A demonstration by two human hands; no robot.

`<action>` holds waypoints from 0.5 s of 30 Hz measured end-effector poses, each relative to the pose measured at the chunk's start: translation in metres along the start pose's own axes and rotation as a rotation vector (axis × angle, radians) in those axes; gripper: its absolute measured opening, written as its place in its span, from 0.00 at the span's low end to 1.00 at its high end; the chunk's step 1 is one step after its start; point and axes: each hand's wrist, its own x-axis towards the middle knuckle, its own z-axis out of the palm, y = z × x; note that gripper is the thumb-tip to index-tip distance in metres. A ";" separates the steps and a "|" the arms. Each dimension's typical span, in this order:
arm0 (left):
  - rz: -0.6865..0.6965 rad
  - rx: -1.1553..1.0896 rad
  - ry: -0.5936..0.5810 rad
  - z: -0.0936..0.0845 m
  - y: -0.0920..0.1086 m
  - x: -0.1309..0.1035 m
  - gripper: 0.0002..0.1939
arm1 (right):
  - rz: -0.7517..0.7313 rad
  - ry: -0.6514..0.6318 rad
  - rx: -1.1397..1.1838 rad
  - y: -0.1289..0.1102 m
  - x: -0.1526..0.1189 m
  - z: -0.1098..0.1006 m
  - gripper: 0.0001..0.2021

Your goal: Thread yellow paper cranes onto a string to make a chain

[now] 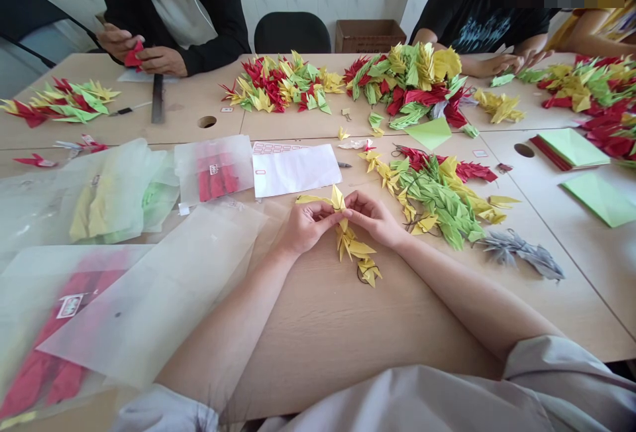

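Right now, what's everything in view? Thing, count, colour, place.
Yellow strand: 1, yellow, centre
Folded-paper heaps: several, red-yellow-green, right and far side
Grey bundle: 1, grey, right
Plastic bags: several, translucent, left
White sheet: 1, white, ahead
Ruler: 1, dark, far left
Pen-like items: 2, dark-tipped, beside white sheet and ruler
Green squares: 3 visible, green, ahead-right
Chairs: 2, black, far side
Box: 1, brown, background
Co-workers: at least 3, mostly black clothing, far side
Table: count unclear, light wood, beneath
Left hand: 1, bare, at yellow strand
Right hand: 1, bare, at yellow strand
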 end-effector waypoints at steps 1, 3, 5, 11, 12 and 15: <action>0.006 0.036 -0.002 0.000 0.000 0.000 0.13 | 0.008 0.000 -0.032 0.000 0.000 -0.001 0.14; 0.010 0.073 -0.027 0.000 0.001 0.000 0.13 | 0.011 0.017 -0.092 0.001 -0.001 -0.003 0.15; 0.017 0.072 -0.053 0.000 0.003 -0.001 0.13 | 0.006 0.050 -0.127 0.000 -0.002 -0.003 0.15; -0.063 -0.065 0.000 0.000 0.001 0.000 0.14 | -0.038 0.115 -0.116 -0.009 -0.004 0.001 0.15; -0.073 -0.100 0.016 0.000 0.000 0.001 0.15 | -0.044 0.097 -0.102 -0.010 -0.004 0.002 0.15; -0.063 -0.143 0.039 -0.001 -0.005 0.001 0.15 | -0.058 0.088 -0.085 -0.010 -0.004 0.004 0.16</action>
